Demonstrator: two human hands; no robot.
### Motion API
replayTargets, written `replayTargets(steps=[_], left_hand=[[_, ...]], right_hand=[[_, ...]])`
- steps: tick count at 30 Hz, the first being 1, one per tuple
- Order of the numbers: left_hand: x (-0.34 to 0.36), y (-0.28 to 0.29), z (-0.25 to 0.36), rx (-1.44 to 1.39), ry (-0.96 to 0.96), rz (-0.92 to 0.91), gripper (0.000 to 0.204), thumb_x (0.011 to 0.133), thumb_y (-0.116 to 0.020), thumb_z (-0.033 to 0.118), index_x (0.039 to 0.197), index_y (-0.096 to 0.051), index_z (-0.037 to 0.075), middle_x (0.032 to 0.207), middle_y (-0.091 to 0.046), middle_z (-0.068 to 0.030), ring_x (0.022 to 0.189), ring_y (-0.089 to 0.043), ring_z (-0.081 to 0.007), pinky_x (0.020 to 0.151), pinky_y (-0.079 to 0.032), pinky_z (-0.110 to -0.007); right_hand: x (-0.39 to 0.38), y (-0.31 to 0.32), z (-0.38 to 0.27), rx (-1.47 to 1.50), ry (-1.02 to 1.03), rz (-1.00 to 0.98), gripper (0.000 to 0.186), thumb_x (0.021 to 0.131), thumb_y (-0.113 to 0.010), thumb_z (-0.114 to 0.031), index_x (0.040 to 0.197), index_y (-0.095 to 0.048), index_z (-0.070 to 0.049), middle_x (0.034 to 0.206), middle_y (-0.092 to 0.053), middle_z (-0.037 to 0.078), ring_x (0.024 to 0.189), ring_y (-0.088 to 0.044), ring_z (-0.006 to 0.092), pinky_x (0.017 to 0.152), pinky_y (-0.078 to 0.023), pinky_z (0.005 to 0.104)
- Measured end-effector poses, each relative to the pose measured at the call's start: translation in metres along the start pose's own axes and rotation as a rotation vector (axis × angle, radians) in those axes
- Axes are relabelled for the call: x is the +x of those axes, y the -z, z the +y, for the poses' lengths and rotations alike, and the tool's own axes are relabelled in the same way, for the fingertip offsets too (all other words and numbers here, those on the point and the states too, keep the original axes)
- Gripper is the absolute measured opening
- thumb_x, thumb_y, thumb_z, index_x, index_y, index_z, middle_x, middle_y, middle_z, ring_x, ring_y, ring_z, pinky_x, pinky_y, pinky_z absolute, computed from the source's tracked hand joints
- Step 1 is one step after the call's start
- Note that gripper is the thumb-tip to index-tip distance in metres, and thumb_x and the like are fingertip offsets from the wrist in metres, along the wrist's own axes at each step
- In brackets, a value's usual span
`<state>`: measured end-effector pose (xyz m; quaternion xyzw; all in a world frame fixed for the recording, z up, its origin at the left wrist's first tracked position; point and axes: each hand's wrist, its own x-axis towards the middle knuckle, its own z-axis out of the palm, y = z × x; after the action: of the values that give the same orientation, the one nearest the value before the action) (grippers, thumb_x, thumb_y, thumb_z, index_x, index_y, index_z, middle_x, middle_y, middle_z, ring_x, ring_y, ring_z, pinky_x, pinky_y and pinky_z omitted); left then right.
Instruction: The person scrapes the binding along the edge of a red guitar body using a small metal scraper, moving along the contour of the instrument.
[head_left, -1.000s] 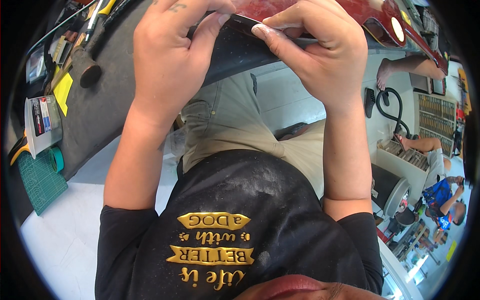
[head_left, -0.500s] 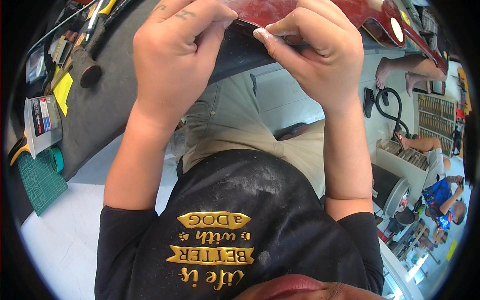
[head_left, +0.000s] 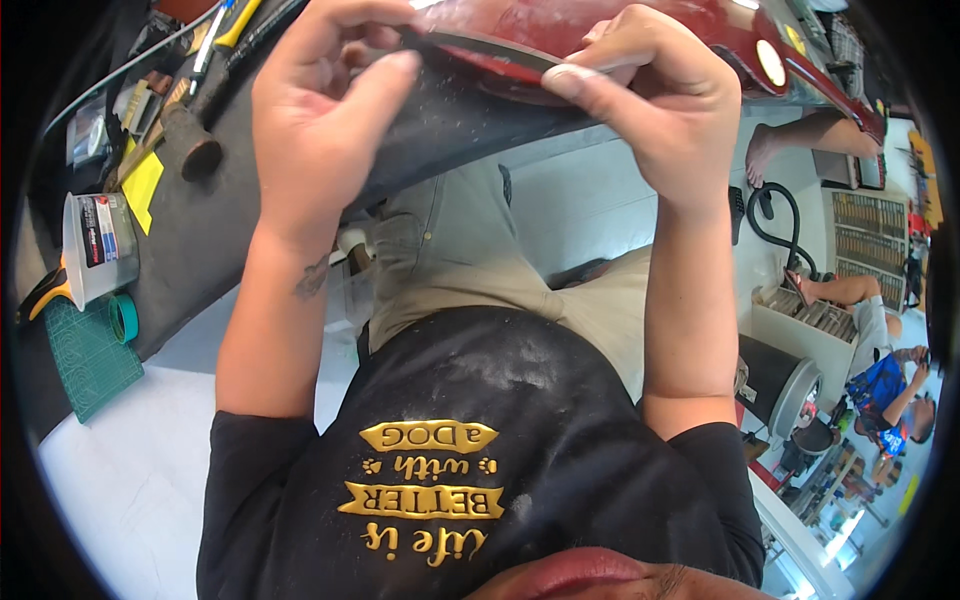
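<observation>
Though still pinching, left thumb lifted.

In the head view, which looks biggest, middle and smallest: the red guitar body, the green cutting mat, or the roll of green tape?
1. Red guitar body, though it is nearest the camera and partly cut off.
2. Green cutting mat.
3. Green tape roll, clearly smallest.

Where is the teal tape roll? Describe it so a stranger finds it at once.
Follow the dark workbench on the person's left to the green cutting mat at its near end. The teal tape roll sits by the mat's top right corner, below a clear plastic tub: the only small ring there.
</observation>
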<state>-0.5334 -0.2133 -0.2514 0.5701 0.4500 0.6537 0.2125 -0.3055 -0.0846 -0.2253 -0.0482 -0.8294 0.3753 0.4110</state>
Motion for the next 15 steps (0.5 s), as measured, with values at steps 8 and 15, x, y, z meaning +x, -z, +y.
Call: replayTargets(steps=[8,15], left_hand=[[0.012,-0.019,0.013,0.71,0.068,0.009,0.067,0.074,-0.094,0.034,0.131,-0.063,0.014,0.141,-0.041,-0.0163,0.123,-0.055,-0.0265,0.105,-0.049,-0.042],[0.035,-0.035,0.01,-0.001,0.368,0.171,0.06,0.079,-0.091,0.026,0.127,-0.061,0.005,0.138,-0.038,-0.0159,0.124,-0.053,-0.0267,0.107,-0.048,-0.04]], right_hand=[[0.0,0.014,0.001,0.742,-0.179,0.407,0.002,0.096,-0.07,0.001,0.096,-0.068,0.001,0.091,-0.064,0.008,0.096,-0.065,0.0228,0.094,-0.051,0.037],[-0.004,0.024,-0.014,0.762,-0.215,0.459,0.004,0.096,-0.071,0.0,0.093,-0.068,0.0,0.09,-0.064,0.006,0.093,-0.065,0.0199,0.095,-0.053,0.0356]])
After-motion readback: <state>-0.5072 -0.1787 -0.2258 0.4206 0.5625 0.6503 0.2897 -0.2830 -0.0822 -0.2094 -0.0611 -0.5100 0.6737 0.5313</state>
